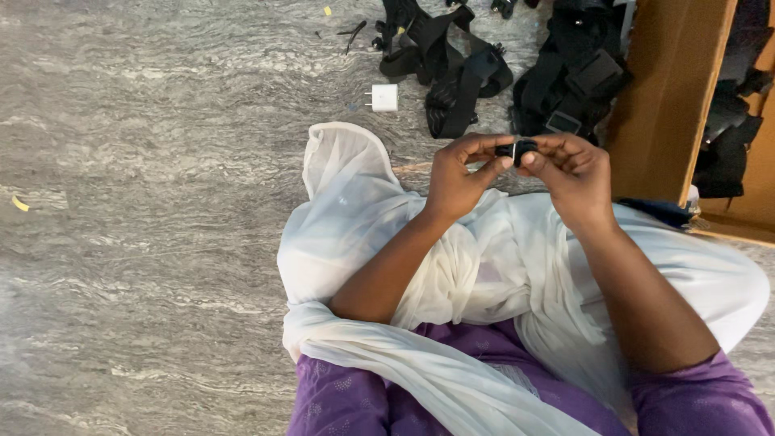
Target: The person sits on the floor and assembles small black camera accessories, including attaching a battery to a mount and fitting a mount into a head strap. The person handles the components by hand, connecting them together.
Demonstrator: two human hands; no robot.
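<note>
Head view, both hands' fingers (pixel 502 161) pinched on small black plastic clip (pixel 517 149), white gauzy cloth (pixel 484 266) beneath

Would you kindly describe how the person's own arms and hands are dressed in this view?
Both forearms are bare from the elbow down, and the left hand and right hand wear no gloves; no rings, bangles or watch can be seen. Short purple sleeves with a faint pale pattern cover the upper arms, and a sheer white scarf drapes beneath the arms.
</note>
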